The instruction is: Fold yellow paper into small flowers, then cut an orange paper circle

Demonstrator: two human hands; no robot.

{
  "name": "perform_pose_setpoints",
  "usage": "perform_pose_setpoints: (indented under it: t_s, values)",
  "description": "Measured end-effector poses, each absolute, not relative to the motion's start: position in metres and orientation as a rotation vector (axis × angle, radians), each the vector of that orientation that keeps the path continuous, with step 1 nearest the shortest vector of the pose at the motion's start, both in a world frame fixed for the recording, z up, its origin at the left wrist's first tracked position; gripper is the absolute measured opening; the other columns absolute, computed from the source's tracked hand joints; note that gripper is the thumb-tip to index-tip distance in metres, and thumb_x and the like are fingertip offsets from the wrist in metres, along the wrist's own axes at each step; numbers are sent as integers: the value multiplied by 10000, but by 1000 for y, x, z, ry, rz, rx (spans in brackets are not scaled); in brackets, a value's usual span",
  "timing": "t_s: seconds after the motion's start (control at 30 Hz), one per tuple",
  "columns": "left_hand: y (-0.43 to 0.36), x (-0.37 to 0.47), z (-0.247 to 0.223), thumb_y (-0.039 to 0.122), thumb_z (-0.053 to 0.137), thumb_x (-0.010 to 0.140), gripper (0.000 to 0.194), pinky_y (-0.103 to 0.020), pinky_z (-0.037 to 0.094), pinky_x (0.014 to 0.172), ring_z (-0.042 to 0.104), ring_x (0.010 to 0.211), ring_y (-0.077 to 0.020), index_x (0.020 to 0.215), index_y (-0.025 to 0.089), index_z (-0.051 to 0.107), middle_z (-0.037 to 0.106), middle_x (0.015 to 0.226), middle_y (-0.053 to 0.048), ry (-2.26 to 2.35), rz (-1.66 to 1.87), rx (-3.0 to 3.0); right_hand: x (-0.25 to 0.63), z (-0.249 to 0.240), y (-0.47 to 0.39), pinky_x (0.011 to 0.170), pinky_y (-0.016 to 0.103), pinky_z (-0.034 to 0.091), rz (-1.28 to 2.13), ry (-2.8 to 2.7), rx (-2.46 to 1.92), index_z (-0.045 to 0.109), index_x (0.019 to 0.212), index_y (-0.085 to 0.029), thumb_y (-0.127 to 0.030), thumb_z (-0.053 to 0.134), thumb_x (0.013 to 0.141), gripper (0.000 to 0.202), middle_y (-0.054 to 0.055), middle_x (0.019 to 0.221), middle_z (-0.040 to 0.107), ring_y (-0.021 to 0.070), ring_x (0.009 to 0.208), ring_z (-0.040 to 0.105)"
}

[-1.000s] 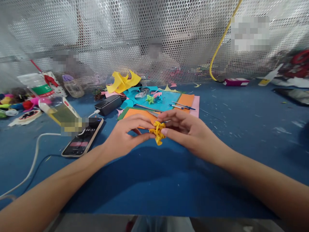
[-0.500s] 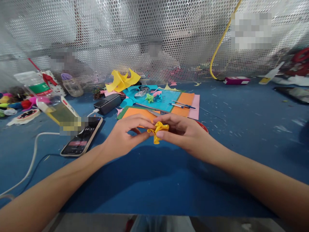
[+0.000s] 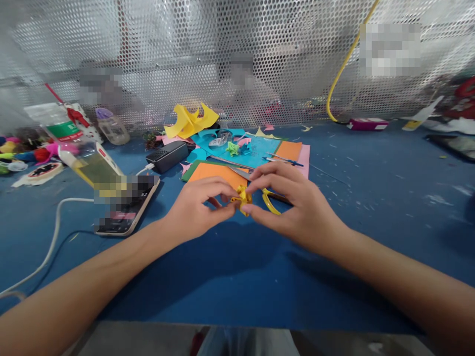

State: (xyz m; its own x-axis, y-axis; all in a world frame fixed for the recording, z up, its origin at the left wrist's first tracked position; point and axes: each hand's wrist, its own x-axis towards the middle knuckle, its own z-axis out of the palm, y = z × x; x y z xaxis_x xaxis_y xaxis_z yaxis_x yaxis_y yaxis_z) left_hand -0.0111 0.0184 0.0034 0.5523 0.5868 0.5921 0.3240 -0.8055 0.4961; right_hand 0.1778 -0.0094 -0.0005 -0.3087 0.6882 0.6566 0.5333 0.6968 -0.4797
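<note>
The left hand and right hand meet above the blue counter, just in front of the orange sheet. Fingers of both hands are closed in a pinch on a small crumpled yellow paper piece, held between them just clear of the counter. Yellow-handled scissors lie beside the sheet, partly under the right hand. A phone lies left of the sheet, and a black adapter lies behind and left of it.
</note>
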Motion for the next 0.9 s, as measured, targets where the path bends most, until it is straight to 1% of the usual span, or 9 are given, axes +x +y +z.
perform_pose_setpoints:
  t_s: [0.1, 0.17, 0.23, 0.3, 0.4, 0.5, 0.57, 0.77, 0.9]
  values:
    - [15, -10, 3, 135, 619, 738, 63, -174, 529, 565, 629, 655, -106, 791, 128, 653, 684, 752, -41, 796, 1083, 2448, 179, 1, -9, 829, 360, 440, 94, -2093, -948, 602, 820, -205, -207, 625, 750, 74, 48, 921, 601, 188, 907, 564]
    - [13, -10, 2, 154, 625, 741, 178, -169, 538, 595, 644, 660, -101, 917, 142, 650, 699, 764, -25, 853, 1072, 2399, 180, 0, -8, 807, 360, 444, 83, -2109, -980, 598, 814, -202, -191, 616, 751, 67, 48, 901, 613, 190, 885, 569]
    - [11, -10, 2, 172, 630, 742, 302, -165, 543, 619, 662, 689, -105, 1043, 154, 610, 711, 776, -12, 904, 1060, 2343, 180, 0, -6, 802, 359, 442, 82, -2121, -994, 597, 811, -198, -189, 614, 749, 65, 48, 892, 617, 191, 883, 570]
    - [10, -11, 2, 188, 622, 752, 343, -161, 543, 633, 675, 727, -114, 1092, 161, 585, 721, 798, -11, 928, 1029, 2299, 180, 0, -5, 810, 373, 434, 69, -2146, -994, 604, 846, -195, -213, 619, 750, 98, 56, 917, 618, 200, 895, 567]
    - [9, -11, 4, 205, 604, 770, 328, -156, 539, 643, 681, 749, -118, 1096, 171, 584, 727, 826, -10, 941, 978, 2263, 181, 0, -5, 815, 397, 415, 38, -2193, -999, 616, 878, -194, -247, 634, 745, 144, 63, 943, 617, 213, 902, 562]
    - [8, -10, 6, 208, 599, 771, 339, -155, 532, 635, 680, 707, -113, 1108, 173, 581, 728, 807, -3, 976, 919, 2257, 183, 0, -5, 805, 395, 391, 22, -2223, -1012, 635, 762, -202, -243, 632, 753, 42, 46, 903, 623, 199, 861, 568]
    - [8, -10, 6, 203, 599, 767, 344, -149, 526, 621, 675, 678, -106, 1110, 180, 585, 728, 791, 6, 991, 890, 2273, 185, 0, -4, 804, 390, 371, 27, -2245, -1004, 641, 715, -206, -234, 621, 768, 64, 35, 881, 633, 189, 846, 572]
    - [9, -10, 5, 220, 591, 771, 346, -129, 515, 603, 668, 665, -93, 1117, 223, 596, 727, 778, 34, 1003, 829, 2273, 186, 1, -3, 798, 379, 306, 27, -2307, -997, 646, 717, -208, -217, 609, 789, 82, 14, 879, 651, 176, 848, 576]
    - [8, -9, 6, 242, 594, 759, 324, -150, 520, 584, 663, 631, -106, 1080, 205, 620, 724, 742, 25, 1057, 787, 2234, 185, 1, -4, 779, 373, 288, 39, -2338, -972, 638, 707, -196, -228, 582, 814, 125, 19, 866, 649, 173, 841, 583]
